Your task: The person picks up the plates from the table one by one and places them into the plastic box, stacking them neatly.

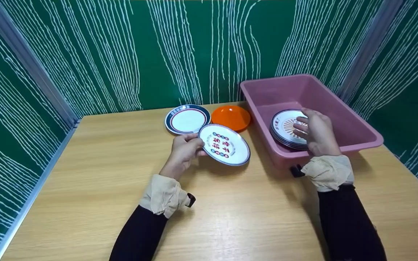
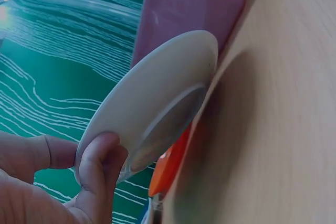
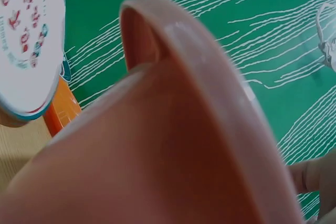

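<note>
My left hand [image 1: 186,152] pinches the left edge of a white plate [image 1: 225,145] with red characters and a thin blue rim, holding it tilted above the table. In the left wrist view, the thumb and fingers grip the rim, and the plate's pale underside [image 2: 152,87] faces the camera. My right hand [image 1: 318,130] is over the near end of the pink basin, fingers extended and spread, with nothing in its grasp. Just beneath and left of it sits a stack of white plates [image 1: 285,121] with a sunburst pattern, inside the basin. The right wrist view shows mostly the basin's outer wall [image 3: 105,161].
The pink basin [image 1: 278,90] stands at the table's right back. Left of it lie an orange plate [image 1: 232,116] and a white plate with a dark green rim [image 1: 187,121], side by side near the green wall [image 1: 209,54]. The wooden table [image 1: 96,174] meets walls on three sides.
</note>
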`<control>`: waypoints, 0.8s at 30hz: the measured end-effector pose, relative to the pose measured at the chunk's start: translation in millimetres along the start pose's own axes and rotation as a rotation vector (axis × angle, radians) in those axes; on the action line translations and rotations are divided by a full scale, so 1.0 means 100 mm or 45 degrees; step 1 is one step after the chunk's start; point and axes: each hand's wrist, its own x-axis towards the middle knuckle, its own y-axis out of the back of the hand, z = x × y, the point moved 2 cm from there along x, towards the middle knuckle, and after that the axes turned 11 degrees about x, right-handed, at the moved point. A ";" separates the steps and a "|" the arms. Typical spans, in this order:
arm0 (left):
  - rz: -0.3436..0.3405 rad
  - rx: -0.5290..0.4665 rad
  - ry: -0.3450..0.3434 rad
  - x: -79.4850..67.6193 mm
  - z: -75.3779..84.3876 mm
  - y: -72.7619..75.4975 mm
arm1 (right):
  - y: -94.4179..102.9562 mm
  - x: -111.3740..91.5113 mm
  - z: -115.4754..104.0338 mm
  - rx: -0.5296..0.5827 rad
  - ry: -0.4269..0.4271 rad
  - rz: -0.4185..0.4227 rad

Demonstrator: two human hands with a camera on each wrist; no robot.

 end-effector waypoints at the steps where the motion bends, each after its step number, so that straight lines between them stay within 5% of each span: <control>1: -0.001 -0.008 0.000 -0.01 0.02 0.01 | 0.00 -0.01 0.00 0.010 0.015 -0.024; 16: 0.014 -0.116 0.014 -0.21 0.29 0.11 | -0.27 -0.16 0.07 -0.139 0.184 -0.333; 24: -0.002 -0.244 -0.106 -0.30 0.38 0.14 | -0.48 -0.28 0.17 -0.352 0.447 -0.514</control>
